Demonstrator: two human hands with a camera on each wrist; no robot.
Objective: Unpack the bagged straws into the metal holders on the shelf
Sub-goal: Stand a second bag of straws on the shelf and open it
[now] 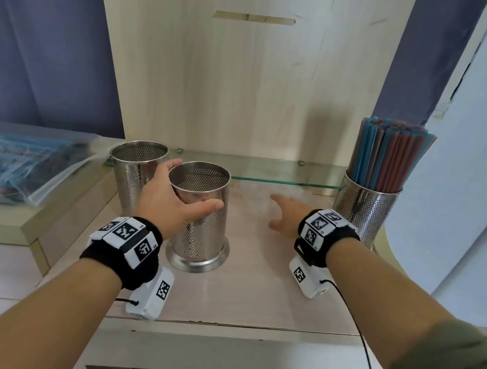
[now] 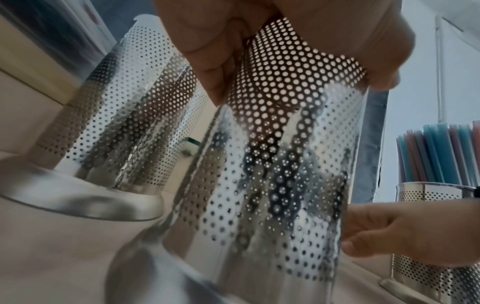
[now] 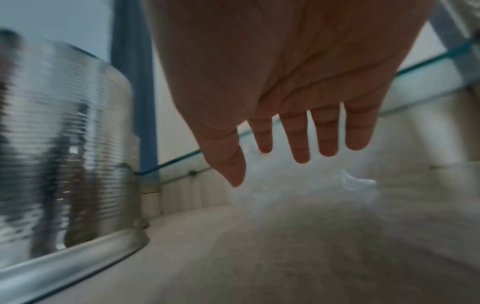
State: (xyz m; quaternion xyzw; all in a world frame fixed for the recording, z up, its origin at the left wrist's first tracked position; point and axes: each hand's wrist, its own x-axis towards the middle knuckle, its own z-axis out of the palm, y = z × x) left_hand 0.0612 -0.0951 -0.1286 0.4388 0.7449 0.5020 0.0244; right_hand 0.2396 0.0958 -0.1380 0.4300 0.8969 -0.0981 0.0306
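- Nearest the head camera, the left hand [image 1: 168, 202] wraps its grip round the upper wall of the front holder [image 1: 200, 222], thumb across the near side and fingers behind, by the rim.
- Just behind and left of that front holder stands a second empty holder [image 1: 135, 170]; well to its right a third holder [image 1: 363, 206] is already packed with coloured straws [image 1: 385, 156].
- Right of the front holder, the right hand [image 1: 286, 217] reaches flat and empty, fingers extended, toward a crumpled clear bag [image 1: 265, 193] lying on the worktop [image 1: 252, 294] under the glass shelf [image 1: 269, 169].
- Far left of the front holder lie the bagged straws [image 1: 7, 159], stacked and unopened.
- From the left wrist, the fingers [image 2: 215, 67] curl round the perforated front holder [image 2: 272, 164].
- From the right wrist, the fingers [image 3: 301, 139] hang spread and straight above the blurred clear bag [image 3: 355, 181], not yet touching it.
- My judgement: one holder is filled, and an empty one is being positioned while the spent bag is cleared; next comes fetching a fresh bag.
- No brand or readable writing shows; the wristbands carry only square coded markers.
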